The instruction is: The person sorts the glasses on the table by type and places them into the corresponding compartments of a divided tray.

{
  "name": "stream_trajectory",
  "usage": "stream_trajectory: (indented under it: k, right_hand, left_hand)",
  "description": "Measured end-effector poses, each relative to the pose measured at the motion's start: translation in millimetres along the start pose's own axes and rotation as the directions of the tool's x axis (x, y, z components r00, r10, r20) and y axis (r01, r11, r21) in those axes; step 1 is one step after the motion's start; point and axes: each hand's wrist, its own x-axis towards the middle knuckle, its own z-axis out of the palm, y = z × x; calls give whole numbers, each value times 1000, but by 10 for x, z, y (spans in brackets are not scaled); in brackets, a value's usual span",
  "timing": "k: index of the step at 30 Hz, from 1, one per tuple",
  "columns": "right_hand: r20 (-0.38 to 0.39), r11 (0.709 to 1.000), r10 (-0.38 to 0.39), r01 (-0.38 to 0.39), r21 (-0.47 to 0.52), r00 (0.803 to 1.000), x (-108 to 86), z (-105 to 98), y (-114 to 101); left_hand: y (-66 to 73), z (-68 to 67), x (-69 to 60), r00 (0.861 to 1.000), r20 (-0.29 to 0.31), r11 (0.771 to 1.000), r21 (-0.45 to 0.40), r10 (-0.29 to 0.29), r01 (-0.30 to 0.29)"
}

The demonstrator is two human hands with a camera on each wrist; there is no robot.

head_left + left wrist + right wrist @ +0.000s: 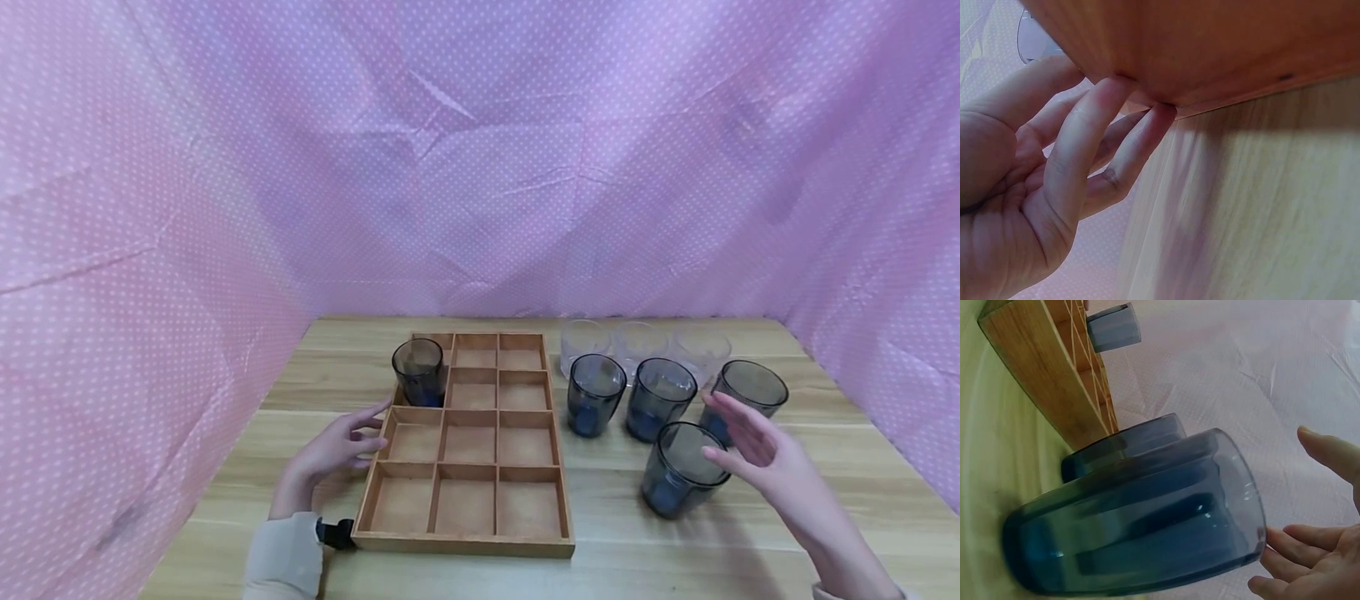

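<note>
A dark tinted glass [684, 471] stands upright at the front of a group of similar glasses. My right hand [780, 475] is beside its rim, thumb and fingers spread apart; the right wrist view shows this glass [1147, 519] large, with the fingers [1297, 550] by its rim. My left hand [333, 454] rests its fingertips against the left side of a wooden compartment tray [461, 547]. Close up, bent fingers [1066, 162] touch the tray's wood [1197, 50]. Another dark glass [420, 372] stands in the tray's left column, second row from the back.
Three dark glasses, left [595, 398], middle [660, 402] and right [752, 385], stand right of the tray. Behind them is a row of clear glasses [585, 337]. A black strap [337, 534] is at the left wrist. Pink dotted cloth [480, 208] surrounds the wooden table [247, 475].
</note>
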Motion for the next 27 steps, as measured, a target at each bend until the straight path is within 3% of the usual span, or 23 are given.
stream_trajectory:
  k: [6, 19, 27]
  right_hand:
    - [12, 999, -12, 12, 38, 1000, -103, 1, 123]
    - [-1, 999, 35, -35, -21, 999, -234, 114, 275]
    - [-21, 998, 14, -13, 69, 1000, -241, 186, 331]
  left_hand:
    - [-6, 9, -2, 1000, 2, 1000, -11, -1, 1]
    - [-4, -5, 10, 1000, 4, 1000, -9, -5, 5]
    - [5, -18, 0, 1000, 5, 1000, -6, -3, 3]
